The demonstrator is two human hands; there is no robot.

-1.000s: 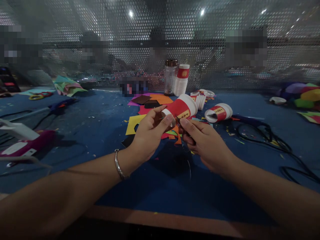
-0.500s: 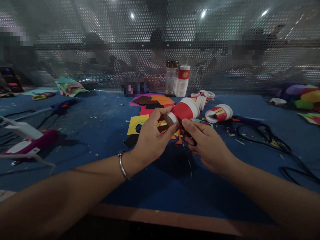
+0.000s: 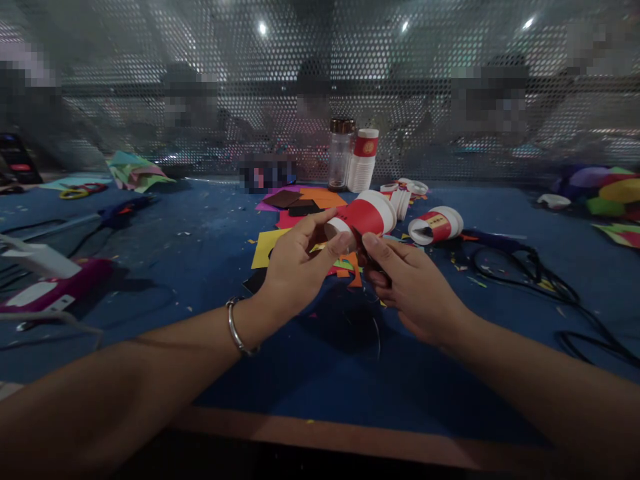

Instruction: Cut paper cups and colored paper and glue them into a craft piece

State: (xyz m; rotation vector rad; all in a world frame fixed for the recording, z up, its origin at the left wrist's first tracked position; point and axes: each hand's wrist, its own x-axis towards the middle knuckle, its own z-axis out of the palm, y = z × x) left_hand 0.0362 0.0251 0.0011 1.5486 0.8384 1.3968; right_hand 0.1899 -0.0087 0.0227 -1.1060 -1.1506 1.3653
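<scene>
My left hand (image 3: 295,267) is closed round a red and white paper cup (image 3: 367,213), held on its side above the table with the base toward the left. Against the near side of that cup, my right hand (image 3: 407,283) pinches something small and dark that I cannot make out. Below and behind the hands lie sheets and scraps of coloured paper, among them a yellow sheet (image 3: 263,248) and an orange sheet (image 3: 325,197). To the right, another red and white paper cup (image 3: 443,228) rests on its side with something dark at its near end.
A glass bottle (image 3: 339,157) and a stack of paper cups (image 3: 363,163) stand at the back before a perforated metal screen. Black cable (image 3: 555,283) winds along the right. A purple and white power strip (image 3: 60,287), glue gun (image 3: 125,210) and scissors (image 3: 83,191) lie left.
The cup has shifted slightly left in my left hand, and its base is turned a little more toward me. My right hand stays pinched at the cup's side.
</scene>
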